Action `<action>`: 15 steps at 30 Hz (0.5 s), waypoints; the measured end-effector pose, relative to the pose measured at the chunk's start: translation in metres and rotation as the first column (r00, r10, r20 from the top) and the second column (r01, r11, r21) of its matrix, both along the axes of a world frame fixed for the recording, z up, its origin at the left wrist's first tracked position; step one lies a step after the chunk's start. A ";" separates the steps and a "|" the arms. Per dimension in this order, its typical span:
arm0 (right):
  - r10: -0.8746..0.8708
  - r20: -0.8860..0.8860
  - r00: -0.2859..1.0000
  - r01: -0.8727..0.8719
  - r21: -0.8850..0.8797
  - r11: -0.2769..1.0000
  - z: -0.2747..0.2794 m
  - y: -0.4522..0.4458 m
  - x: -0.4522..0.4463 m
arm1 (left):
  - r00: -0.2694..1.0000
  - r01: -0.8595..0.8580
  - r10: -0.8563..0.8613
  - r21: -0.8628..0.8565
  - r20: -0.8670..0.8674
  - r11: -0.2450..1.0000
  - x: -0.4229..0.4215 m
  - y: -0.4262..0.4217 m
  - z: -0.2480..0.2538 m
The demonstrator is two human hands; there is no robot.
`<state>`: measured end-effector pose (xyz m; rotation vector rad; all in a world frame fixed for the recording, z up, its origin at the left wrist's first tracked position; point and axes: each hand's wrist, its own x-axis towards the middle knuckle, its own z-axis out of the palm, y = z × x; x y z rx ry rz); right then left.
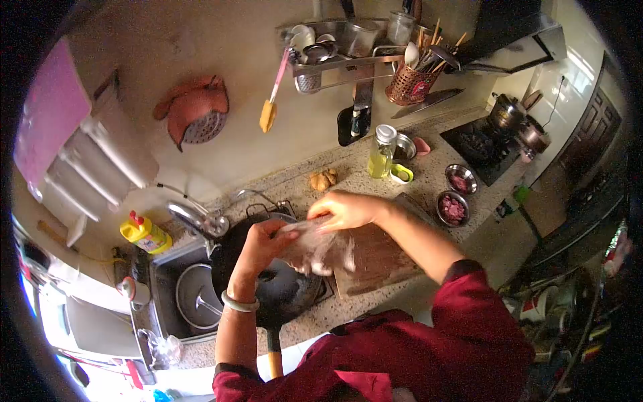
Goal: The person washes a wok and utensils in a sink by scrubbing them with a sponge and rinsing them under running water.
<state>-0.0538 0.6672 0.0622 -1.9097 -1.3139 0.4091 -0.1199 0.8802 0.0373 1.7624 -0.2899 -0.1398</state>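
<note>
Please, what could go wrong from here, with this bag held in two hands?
The pale bag could slip from the left hand or right hand and drop onto the wok or board.

The wok's handle sticks out towards the body, so it might get bumped.

A swinging arm could perhaps knock the tall bottle.

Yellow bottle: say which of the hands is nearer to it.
Left. The left hand is just right of the yellow bottle, past the tap; the right hand is farther right.
</note>
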 end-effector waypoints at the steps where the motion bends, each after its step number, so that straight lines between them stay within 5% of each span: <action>1: -0.084 0.056 0.995 0.085 -0.016 0.996 0.000 -0.026 0.011 | 1.000 0.023 -0.022 0.150 -0.009 0.988 0.014 -0.006 0.007; 3: -0.251 0.022 0.968 0.252 -0.101 0.962 0.009 -0.066 0.035 | 0.996 0.030 -0.046 0.200 0.077 0.979 0.046 -0.029 0.013; 5: -0.511 0.215 0.832 0.523 0.002 0.852 0.013 -0.098 0.054 | 0.980 0.121 -0.163 0.308 0.113 0.944 0.075 -0.051 0.032; 7: -0.634 0.497 0.592 0.593 0.264 0.761 0.028 -0.116 0.063 | 0.944 -0.051 -0.123 0.505 0.305 0.862 0.108 -0.073 0.034; 9: -0.735 0.590 0.334 0.678 0.392 0.622 0.033 -0.127 0.081 | 0.823 -0.417 -0.016 0.623 0.568 0.661 0.123 -0.102 0.058; 11: -0.843 0.469 0.264 0.644 0.564 0.516 0.042 -0.133 0.100 | 0.723 -0.620 0.104 0.575 0.683 0.533 0.143 -0.125 0.075; 13: -0.909 0.108 0.402 0.686 0.622 0.378 0.034 -0.136 0.137 | 0.670 -0.701 0.313 0.435 0.673 0.566 0.170 -0.141 0.081; 14: -0.753 -0.344 0.561 0.779 0.528 0.339 0.035 -0.137 0.153 | 0.631 -0.689 0.383 0.260 0.675 0.677 0.187 -0.144 0.078; 15: -0.600 -0.538 0.592 0.792 0.524 0.313 0.041 -0.138 0.164 | 0.740 -0.591 0.498 0.082 0.452 0.802 0.204 -0.150 0.078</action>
